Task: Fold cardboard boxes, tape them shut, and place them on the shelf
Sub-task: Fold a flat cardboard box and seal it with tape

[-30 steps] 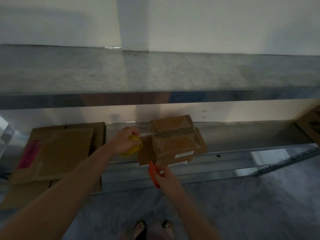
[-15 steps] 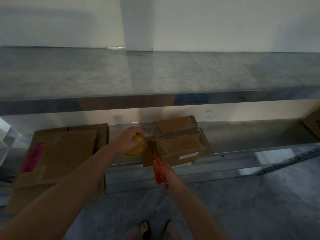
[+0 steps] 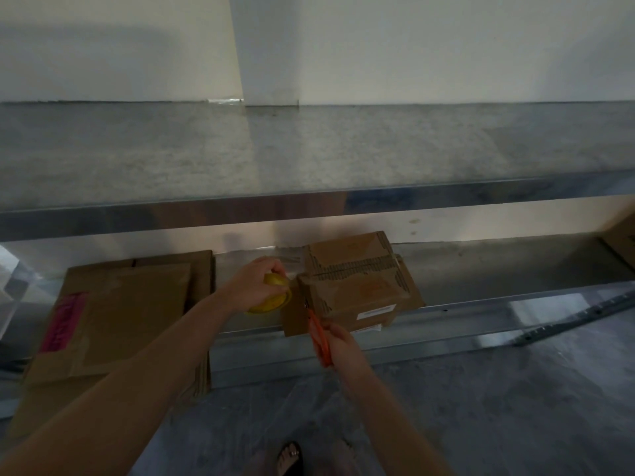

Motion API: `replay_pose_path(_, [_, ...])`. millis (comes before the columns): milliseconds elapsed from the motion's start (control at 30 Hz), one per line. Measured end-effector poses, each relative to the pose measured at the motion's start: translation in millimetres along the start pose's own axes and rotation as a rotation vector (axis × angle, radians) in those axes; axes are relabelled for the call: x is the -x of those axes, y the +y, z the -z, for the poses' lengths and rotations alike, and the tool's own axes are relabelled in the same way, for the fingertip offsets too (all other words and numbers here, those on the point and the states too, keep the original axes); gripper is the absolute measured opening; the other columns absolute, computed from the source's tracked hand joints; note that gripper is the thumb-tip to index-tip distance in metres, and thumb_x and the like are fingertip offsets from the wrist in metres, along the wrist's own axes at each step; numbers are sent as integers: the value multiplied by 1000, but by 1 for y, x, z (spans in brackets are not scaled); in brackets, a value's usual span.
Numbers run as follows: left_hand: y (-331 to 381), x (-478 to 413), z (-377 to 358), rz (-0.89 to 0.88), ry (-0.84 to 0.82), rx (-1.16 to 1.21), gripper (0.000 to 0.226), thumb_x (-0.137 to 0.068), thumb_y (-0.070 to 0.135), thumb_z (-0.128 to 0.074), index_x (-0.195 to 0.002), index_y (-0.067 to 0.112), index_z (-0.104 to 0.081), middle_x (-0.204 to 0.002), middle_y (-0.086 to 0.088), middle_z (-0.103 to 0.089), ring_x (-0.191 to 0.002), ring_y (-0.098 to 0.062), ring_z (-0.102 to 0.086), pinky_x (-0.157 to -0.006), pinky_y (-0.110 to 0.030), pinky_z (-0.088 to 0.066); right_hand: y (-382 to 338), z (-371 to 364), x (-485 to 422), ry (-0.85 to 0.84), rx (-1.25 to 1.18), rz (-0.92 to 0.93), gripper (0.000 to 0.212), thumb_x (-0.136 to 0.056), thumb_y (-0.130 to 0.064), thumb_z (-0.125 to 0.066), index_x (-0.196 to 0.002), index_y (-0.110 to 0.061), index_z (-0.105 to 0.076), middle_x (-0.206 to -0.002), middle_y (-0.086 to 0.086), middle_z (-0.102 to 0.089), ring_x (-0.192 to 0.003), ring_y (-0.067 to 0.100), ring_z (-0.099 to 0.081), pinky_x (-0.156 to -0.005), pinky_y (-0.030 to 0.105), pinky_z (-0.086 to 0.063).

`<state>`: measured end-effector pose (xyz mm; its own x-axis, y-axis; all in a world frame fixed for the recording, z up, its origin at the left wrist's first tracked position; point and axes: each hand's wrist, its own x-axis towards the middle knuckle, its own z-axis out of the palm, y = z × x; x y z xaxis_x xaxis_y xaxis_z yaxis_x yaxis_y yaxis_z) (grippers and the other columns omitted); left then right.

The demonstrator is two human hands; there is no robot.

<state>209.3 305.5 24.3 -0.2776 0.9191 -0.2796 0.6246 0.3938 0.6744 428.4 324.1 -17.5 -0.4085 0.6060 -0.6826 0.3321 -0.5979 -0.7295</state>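
On the lower shelf, your box is folded; left hand grips tape roll, right hand clutches scissors. Cutting and shelving remain.

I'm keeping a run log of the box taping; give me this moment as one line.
stage: cutting tape | left hand: holds yellow tape roll | right hand: orange scissors at box left edge | box: on lower shelf
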Motion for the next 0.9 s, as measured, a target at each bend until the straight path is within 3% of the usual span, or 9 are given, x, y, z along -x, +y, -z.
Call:
replay_pose_path(133, [1, 1, -2, -27, -6, -14, 25, -84, 28, -70, -103, 32, -55, -113, 7, -47, -104, -14, -47, -75, -24, -40, 0, 2, 0, 51, 125, 9, 17, -97, -16, -55, -91, -24, -70, -67, -1, -60, -60, 11, -52, -49, 20, -41])
replay_pose_path(300, [0, 2, -2, -33, 3, -5, 24, -83, 26, -71, -97, 35, -53, -109, 9, -46, -102, -14, -47, -73, -23, -40, -3, 5, -2, 87, 301, 10, 14, -96, -28, -53, -88, -23, -64, -73, 3, -60, -64, 13, -55, -57, 25, -47])
replay_pose_path(400, [-4, 1, 0, -16, 15, -8, 26, -83, 28, -71, -103, 32, -55, -112, 7, -47, -104, -16, -48, -77, -26, -42, -6, 7, 0, 84, 406, 48, 30, -92, -53, -55, -88, -25, -63, -80, 3, -64, -72, 16, -60, -72, 31, -54])
replay_pose_path(467, [-4, 1, 2, -18, 17, -12, 26, -83, 27, -71, -102, 34, -54, -112, 5, -48, -105, -16, -48, -78, -28, -42, -8, 12, 9, 67, 638, 100, 44, -90, -64, -50, -98, -23, -65, -91, 4, -69, -81, 16, -61, -86, 34, -51])
replay_pose_path(533, [-3, 0, 3, -21, 18, -6, 26, -83, 27, -71, -95, 40, -53, -111, 6, -48, -104, -16, -49, -79, -28, -41, -4, 22, 20, 67, 776, 153, 45, -87, -68, -51, -103, -28, -64, -94, -2, -71, -84, 11, -63, -89, 32, -52])
replay_pose_path(600, [-2, -1, 3, -22, 26, -10, 25, -83, 28, -71, -93, 41, -52, -109, 6, -49, -103, -15, -49, -78, -27, -40, 3, 40, 34, 107, 775, 200, 48, -71, -75, -58, -102, -39, -59, -90, -14, -71, -84, 3, -66, -84, 32, -57])
replay_pose_path(667, [-2, -1, 2, -11, 31, -17, 23, -84, 30, -70, -99, 37, -54, -111, 7, -48, -102, -15, -49, -76, -26, -40, 12, 64, 47, 197, 814, 274, 45, -65, -68, -67, -102, -44, -57, -88, -21, -68, -83, -2, -66, -78, 26, -58])
replay_pose_path(733, [-3, -2, 2, -3, 27, -31, 26, -84, 29, -70, -103, 34, -55, -113, 7, -48, -104, -16, -48, -79, -27, -42, 6, 89, 65, 339, 817, 386, 35, -72, -51, -73, -104, -48, -59, -87, -25, -66, -83, -4, -64, -74, 17, -53])
replay_pose_path(900, [0, -3, 1, 8, 65, -13, 25, -82, 28, -73, -97, 35, -55, -113, 3, -49, -105, -18, -50, -81, -29, -42, -25, 146, 62, 575, 862, 557, 37, -83, -48, -69, -117, -37, -60, -96, -12, -69, -86, 11, -66, -83, 34, -54])
